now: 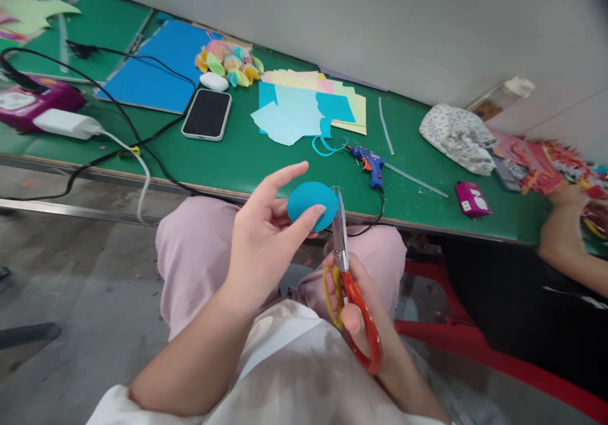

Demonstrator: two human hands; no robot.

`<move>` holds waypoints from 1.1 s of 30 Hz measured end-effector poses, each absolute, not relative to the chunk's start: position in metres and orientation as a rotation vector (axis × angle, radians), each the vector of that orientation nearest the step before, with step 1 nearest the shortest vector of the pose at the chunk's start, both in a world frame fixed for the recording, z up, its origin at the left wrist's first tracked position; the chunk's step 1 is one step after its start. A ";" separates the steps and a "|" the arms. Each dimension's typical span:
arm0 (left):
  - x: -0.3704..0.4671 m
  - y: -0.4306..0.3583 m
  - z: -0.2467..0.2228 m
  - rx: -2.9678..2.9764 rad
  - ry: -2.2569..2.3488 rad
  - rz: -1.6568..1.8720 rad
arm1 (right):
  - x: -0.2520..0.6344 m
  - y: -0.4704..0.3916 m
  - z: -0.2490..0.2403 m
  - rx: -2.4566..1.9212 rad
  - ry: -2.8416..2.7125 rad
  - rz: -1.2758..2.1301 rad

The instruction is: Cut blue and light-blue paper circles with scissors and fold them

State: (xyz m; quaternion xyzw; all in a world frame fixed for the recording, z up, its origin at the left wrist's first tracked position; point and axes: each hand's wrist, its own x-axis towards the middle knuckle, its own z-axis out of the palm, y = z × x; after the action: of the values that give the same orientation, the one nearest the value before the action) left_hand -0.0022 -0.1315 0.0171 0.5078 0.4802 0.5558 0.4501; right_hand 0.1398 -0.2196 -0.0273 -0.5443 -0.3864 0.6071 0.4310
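Note:
Between the thumb and fingers of my left hand [268, 228] is a round piece of blue paper [311, 200], held over my lap near the table edge. My right hand [358, 298] grips a pair of scissors [341, 235] with one red and one yellow handle, fingers through the loops. The blades point away from me, nearly closed, right beside the paper's right edge; whether they touch it I cannot tell. Beyond the paper, a thin curled blue paper strip [323, 151] lies on the green table [280, 175].
A blue glue gun [370, 164] with a cord lies right of the stacked paper sheets [297, 114]. Further left are a phone [207, 114], paper petals [230, 61], cables and a purple power strip [42, 105]. At far right, another person's arm [570, 235] rests near red paper pieces.

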 end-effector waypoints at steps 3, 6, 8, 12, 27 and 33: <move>-0.002 -0.131 0.017 1.249 1.184 1.366 | 0.139 -0.220 -0.026 -1.350 -0.923 1.516; -0.003 -0.131 0.017 1.239 1.177 1.364 | 0.141 -0.221 -0.026 -1.321 -0.923 1.541; -0.003 -0.131 0.017 1.236 1.178 1.365 | 0.141 -0.221 -0.026 -1.315 -0.918 1.566; -0.003 -0.132 0.016 1.244 1.194 1.375 | 0.142 -0.221 -0.025 -1.323 -0.912 1.569; -0.005 -0.130 0.014 1.204 1.207 1.396 | 0.144 -0.221 -0.028 -1.363 -1.007 1.530; -0.005 -0.130 0.013 1.185 1.226 1.409 | 0.144 -0.222 -0.026 -1.383 -0.986 1.544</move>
State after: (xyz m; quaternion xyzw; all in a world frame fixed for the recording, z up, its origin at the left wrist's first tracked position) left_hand -0.0051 -0.1302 0.0131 0.4789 0.4955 0.5694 0.4481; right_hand 0.1443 -0.2217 -0.0264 -0.5494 -0.3916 0.6132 0.4108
